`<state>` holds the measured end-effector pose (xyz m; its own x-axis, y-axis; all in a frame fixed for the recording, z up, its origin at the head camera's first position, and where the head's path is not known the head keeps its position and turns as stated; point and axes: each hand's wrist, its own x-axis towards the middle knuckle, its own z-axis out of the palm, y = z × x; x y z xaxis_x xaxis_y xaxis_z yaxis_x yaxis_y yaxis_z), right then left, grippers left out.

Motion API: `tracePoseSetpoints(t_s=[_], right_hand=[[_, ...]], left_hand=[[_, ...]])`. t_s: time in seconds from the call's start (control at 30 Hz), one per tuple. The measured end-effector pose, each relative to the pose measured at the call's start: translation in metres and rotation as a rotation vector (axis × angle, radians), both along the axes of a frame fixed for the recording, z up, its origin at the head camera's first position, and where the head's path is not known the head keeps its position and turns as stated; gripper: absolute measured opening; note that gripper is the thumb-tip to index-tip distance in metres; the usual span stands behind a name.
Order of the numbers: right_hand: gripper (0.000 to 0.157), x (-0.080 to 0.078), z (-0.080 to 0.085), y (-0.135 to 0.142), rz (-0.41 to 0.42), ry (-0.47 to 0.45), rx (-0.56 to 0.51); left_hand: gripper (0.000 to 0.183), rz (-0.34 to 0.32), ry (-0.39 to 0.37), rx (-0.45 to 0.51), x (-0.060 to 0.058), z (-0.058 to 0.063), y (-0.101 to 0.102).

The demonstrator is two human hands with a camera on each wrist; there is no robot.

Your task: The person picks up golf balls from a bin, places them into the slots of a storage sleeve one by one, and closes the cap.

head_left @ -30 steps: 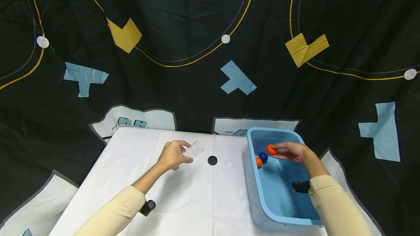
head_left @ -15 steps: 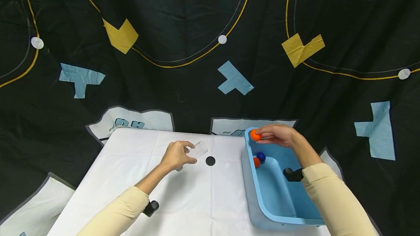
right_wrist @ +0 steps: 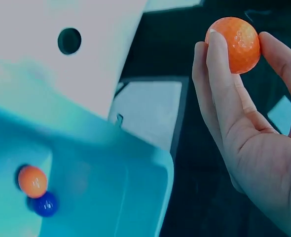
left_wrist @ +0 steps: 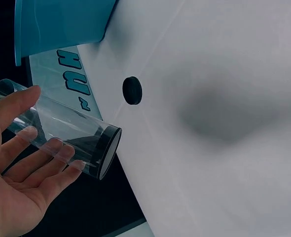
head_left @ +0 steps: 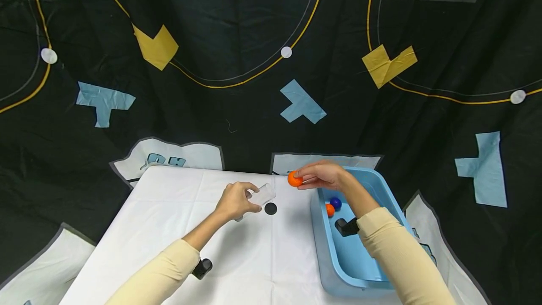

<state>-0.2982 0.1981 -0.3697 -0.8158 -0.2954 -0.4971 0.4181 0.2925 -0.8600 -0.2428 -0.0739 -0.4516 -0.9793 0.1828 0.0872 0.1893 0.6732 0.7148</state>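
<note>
Glossy orange ball (head_left: 295,179): now out past the left rim of the light-blue plastic bin (head_left: 322,244), in the air near the table's far edge; half a second ago it is above the bin's far left corner, and a second ago lower, beside the other two balls.
Right hand (head_left: 322,175): pinches that ball between thumb and fingertips, and reaches across the bin.
Clear plastic tube (left_wrist: 66,118): held tilted above the white cloth-covered table (head_left: 241,272), its black-capped end low, its other end, which looks open, toward the ball; near it, not touching.
Left hand (head_left: 238,200): grasps the tube, thumb on one side and fingers on the other; since the earlier frames it shifts a little right, nearer the flat black disc (head_left: 270,208).
Carry: judged about midway, since the ball is clear of the bin and the gap to the tube is much smaller.
Balls in the bin: a second orange ball (head_left: 330,210) and a dark blue ball (head_left: 336,203) stay together, unmoved.
</note>
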Motion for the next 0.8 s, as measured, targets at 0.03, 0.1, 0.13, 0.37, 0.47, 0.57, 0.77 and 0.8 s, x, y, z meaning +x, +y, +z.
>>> tracePoseSetpoints(t_s=[0.03,0.1,0.13,0.37,0.47,0.57,0.77,0.8], right_hand=[[0.041,0.0,-0.002,-0.004,-0.004,-0.004,0.002],[0.04,0.001,-0.007,-0.013,-0.009,-0.011,0.008],[0.04,0.001,-0.009,-0.016,-0.008,-0.014,0.009],[0.037,0.003,-0.02,-0.034,0.021,-0.018,-0.002],[0.034,0.004,-0.022,-0.038,0.018,-0.023,-0.002],[0.035,0.005,-0.024,-0.041,0.021,-0.024,0.005],[0.036,0.005,-0.026,-0.048,0.014,-0.034,0.018],[0.036,0.005,-0.027,-0.049,0.016,-0.03,0.022]], left_hand=[[0.046,0.0,0.0,-0.001,0.0,0.0,0.001],[0.045,0.002,-0.003,-0.006,0.0,0.001,0.002],[0.045,0.003,-0.005,-0.006,0.0,0.001,0.003],[0.045,-0.007,0.013,-0.01,-0.001,0.001,0.007],[0.045,-0.012,0.017,-0.018,-0.002,0.0,0.007],[0.044,-0.012,0.014,-0.017,-0.002,0.0,0.008],[0.043,-0.012,0.017,-0.014,-0.001,0.002,0.008],[0.043,-0.012,0.018,-0.015,-0.001,0.002,0.008]])
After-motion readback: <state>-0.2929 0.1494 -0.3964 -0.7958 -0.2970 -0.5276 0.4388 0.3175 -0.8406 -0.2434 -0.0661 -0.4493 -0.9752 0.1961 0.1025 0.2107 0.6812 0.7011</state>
